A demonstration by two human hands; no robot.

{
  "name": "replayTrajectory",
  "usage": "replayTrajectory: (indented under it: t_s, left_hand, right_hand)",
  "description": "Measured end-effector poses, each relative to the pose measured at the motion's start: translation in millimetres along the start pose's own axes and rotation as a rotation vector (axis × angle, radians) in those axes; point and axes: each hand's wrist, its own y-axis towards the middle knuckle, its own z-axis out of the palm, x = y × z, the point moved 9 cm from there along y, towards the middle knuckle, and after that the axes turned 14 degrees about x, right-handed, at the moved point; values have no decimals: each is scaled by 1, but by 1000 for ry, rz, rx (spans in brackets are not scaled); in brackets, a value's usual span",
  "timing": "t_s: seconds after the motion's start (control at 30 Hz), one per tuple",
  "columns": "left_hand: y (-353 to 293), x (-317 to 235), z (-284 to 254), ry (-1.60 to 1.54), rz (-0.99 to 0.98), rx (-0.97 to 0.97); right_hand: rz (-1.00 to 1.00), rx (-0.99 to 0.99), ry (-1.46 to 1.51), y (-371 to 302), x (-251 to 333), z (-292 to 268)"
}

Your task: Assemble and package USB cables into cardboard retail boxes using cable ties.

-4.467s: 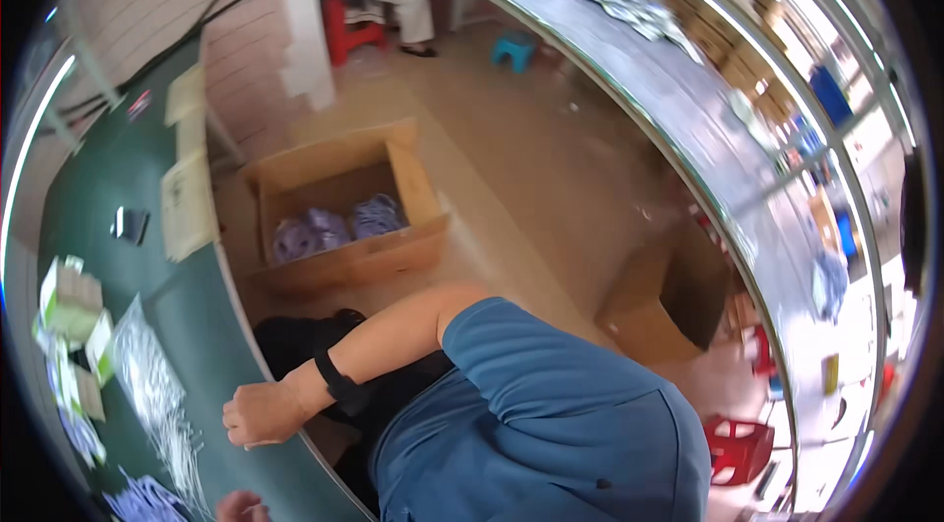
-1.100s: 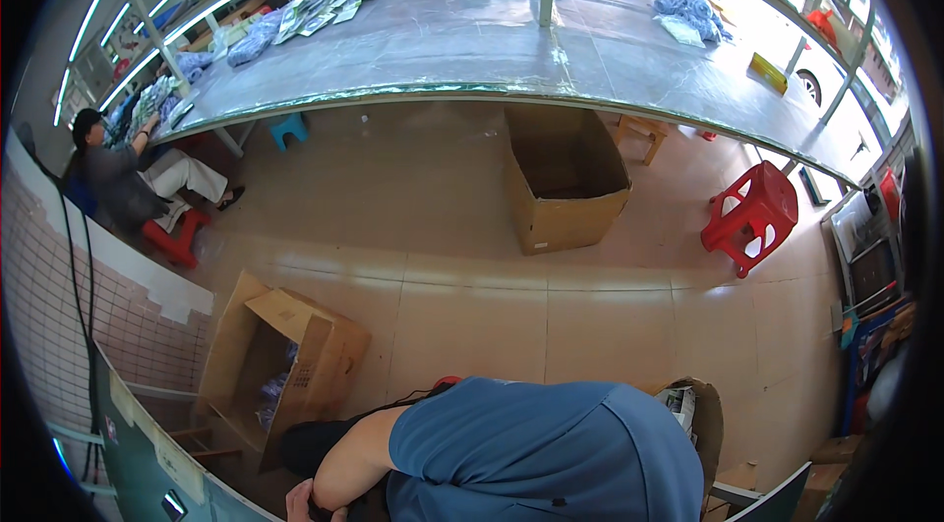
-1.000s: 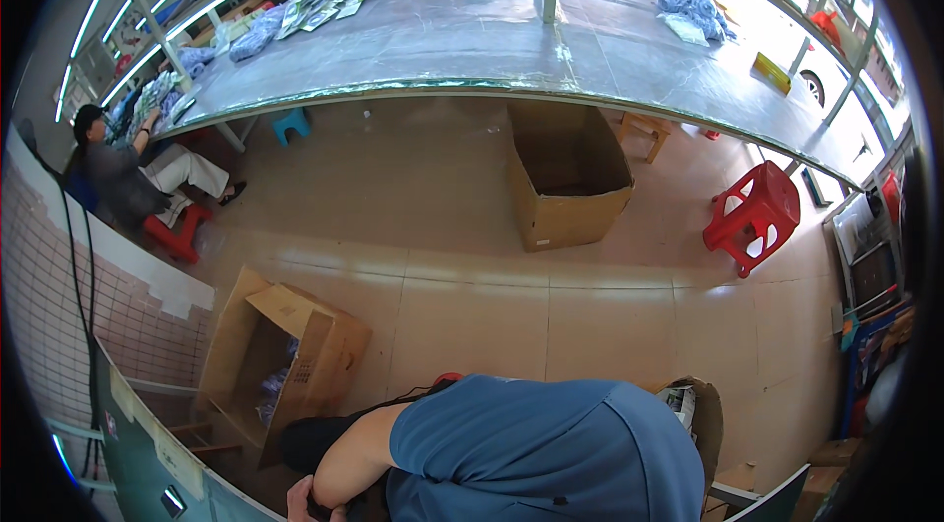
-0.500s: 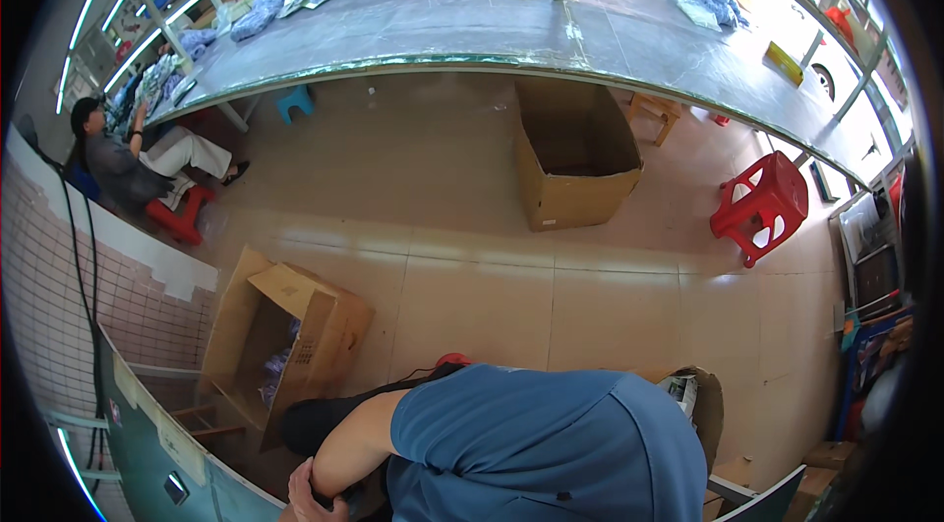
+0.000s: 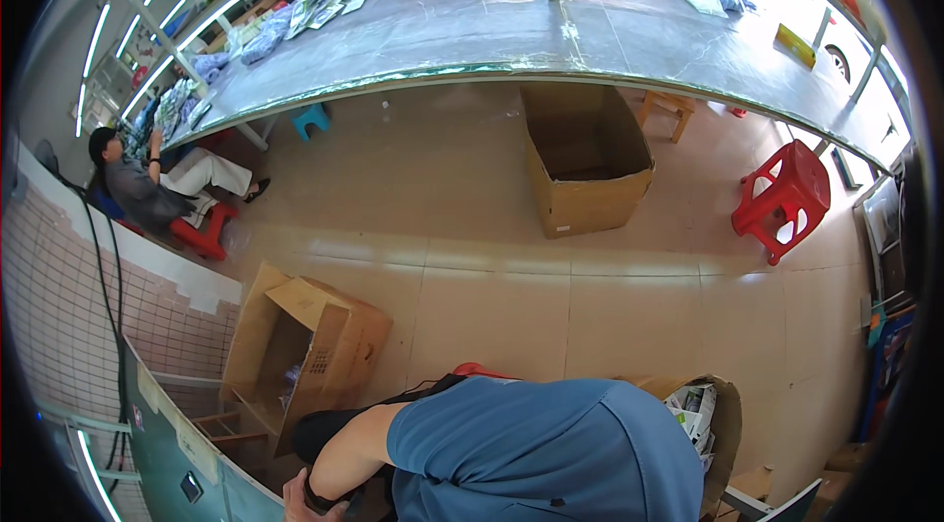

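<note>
At the lower edge a bent torso in a blue short-sleeved shirt [image 5: 551, 443] takes up the middle, with a bare arm [image 5: 359, 443] reaching down to the left. Below that arm a hand [image 5: 303, 502] shows with bent fingers, next to a dark wristband. Whether it is my left hand I cannot tell, nor what it holds. My right hand is out of sight. Close to the arm stands an open cardboard box [image 5: 359, 350] with purple-blue wrapped items inside. Right of the torso, another carton [image 5: 728, 424] contains white and green printed packets [image 5: 696, 414].
A long grey worktable [image 5: 423, 35] spans the back, bearing packets and bluish bundles. Before it stand a tall open carton [image 5: 595, 207] and a red stool [image 5: 787, 198]. A seated person [image 5: 147, 188] handles packets at far left. A green table surface [image 5: 162, 443] lies lower left.
The view has shifted, so the surroundings sit slightly farther right and lower. More packets show in the carton beside the blue shirt. The hand at the lower edge stays near the bare arm.
</note>
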Motion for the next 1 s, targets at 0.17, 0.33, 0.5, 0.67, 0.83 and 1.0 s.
replayTrajectory:
  t_s: [0.17, 0.33, 0.5, 0.67, 0.83, 1.0]
  left_hand:
    - [-6, 32, 42, -456, 81, 48]
    - [-11, 24, -6, -214, 53, -31]
    - [-42, 115, -61, -422, -403, -381]
    - [-72, 142, -115, -284, -537, -1163]
    - [-114, 162, -117, -100, -664, -1482]
    - [-102, 150, -135, -31, -713, -1469]
  right_hand:
    - [-29, 482, -12, 2, 1, 25]
    - [-58, 950, -28, -6, 7, 25]
    - [-100, 1398, -55, 12, -21, 58]
    - [-154, 1732, -105, -9, -19, 63]
    - [528, 1272, 91, -42, 96, 65]
    - [436, 1330, -103, -59, 134, 73]
